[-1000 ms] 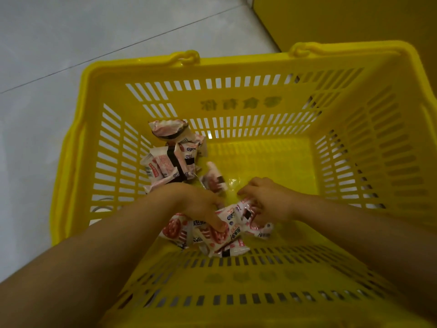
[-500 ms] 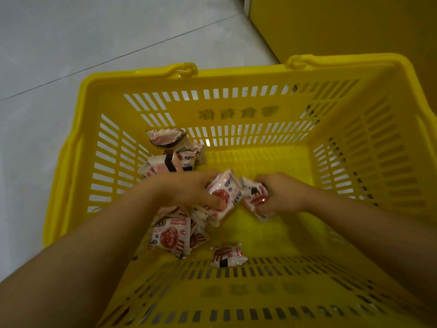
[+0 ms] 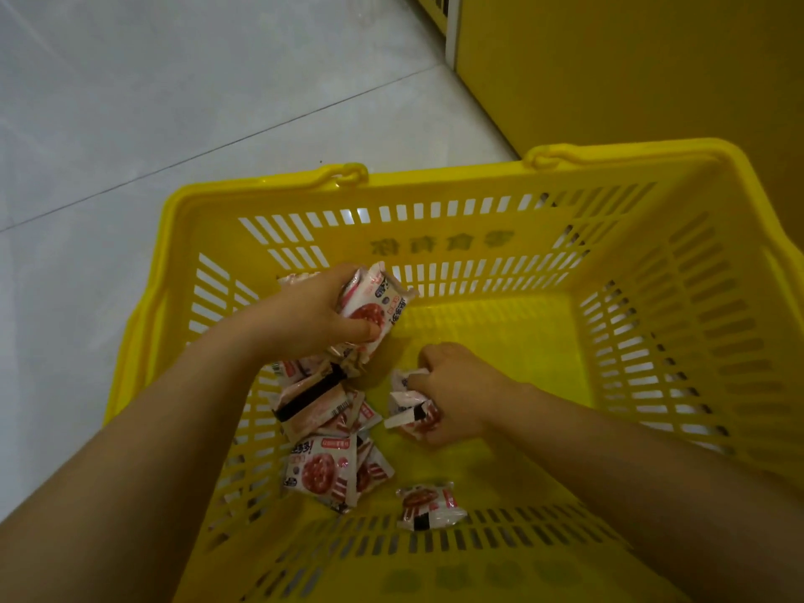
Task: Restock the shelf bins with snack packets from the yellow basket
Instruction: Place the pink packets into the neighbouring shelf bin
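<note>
- Head view: both hands are down inside the yellow basket (image 3: 269,185), which sits on the floor (image 3: 174,102) beside a yellow panel (image 3: 631,71).
- Left hand (image 3: 313,315): fingers curled round a bunch of packets (image 3: 374,302), thumb pressed across the front one. The bunch is raised off the basket bottom, near the far wall. Can't count how many are in it.
- Right hand (image 3: 457,393): knuckles up, fingers curled over a second clutch (image 3: 411,413), low and near the basket middle. One packet or two, can't tell.
- Key relation: the loose pile (image 3: 319,411) lies below the left hand and toward the person, along the left wall, just left of the right hand.
- Lone packet (image 3: 428,507) sits apart by the near wall, toward the person from the right hand, long axis roughly across the view.
- Judgement: the right hand is nearer the lone packet. The left hand is nearer the pile but looks full.
- Hidden: the shelf bins are out of frame, so the carry direction is unknown.
- The left hand and its bunch cover the top of the pile, so the packets under them are uncounted.
- Right fingertips are tucked under the clutch, and the wrapper print is too small to read.
</note>
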Demonstrator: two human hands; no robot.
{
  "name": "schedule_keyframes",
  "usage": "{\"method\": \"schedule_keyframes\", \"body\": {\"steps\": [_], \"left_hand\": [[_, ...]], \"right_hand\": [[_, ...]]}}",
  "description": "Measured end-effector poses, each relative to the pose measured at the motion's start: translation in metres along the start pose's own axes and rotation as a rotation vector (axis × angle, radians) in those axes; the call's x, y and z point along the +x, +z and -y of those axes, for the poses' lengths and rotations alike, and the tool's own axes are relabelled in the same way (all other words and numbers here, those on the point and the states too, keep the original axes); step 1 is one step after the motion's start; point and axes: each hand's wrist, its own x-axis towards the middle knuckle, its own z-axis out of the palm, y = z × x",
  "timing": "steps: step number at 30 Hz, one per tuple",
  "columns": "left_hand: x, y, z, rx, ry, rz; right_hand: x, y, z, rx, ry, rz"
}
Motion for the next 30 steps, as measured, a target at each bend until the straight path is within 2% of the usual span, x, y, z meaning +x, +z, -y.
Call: {"method": "schedule_keyframes", "body": {"steps": [2,4,7,9,13,16,21,23,27,30], "left_hand": [[0.004,0.014,-0.003,0.023,0.012,-0.012],[0.01,0.035,-0.005,-0.012,0.029,-0.011],[0.022,0.074,-0.01,-0.038,0.057,-0.058],[0.03,0.098,-0.012,-0.003,0.077,-0.081],[0.037,0.133,-0.008,0.25,0.1,-0.127],[0.04,0.144,-0.002,0.376,0.091,-0.199],[0.044,0.152,0.007,0.426,0.025,-0.2],[0.046,0.153,0.006,0.338,0.023,-0.219],[0.042,0.14,-0.005,-0.166,-0.056,-0.206],[0.029,0.122,-0.021,-0.517,-0.059,-0.113]], "right_hand": [[-0.012,-0.004,-0.011,0.09,0.068,-0.019],[-0.024,-0.009,-0.029,0.134,0.226,-0.092],[-0.041,-0.016,-0.062,-0.013,0.535,-0.27],[-0.048,-0.015,-0.076,-0.152,0.64,-0.244],[-0.045,0.002,-0.075,-0.258,0.586,-0.224],[-0.042,0.011,-0.071,-0.155,0.584,-0.233],[-0.042,0.012,-0.068,-0.007,0.561,-0.166],[-0.041,0.002,-0.071,0.138,0.591,-0.217],[-0.055,-0.024,-0.078,0.784,0.577,-0.278],[-0.077,-0.044,-0.068,1.062,0.508,-0.336]]}}
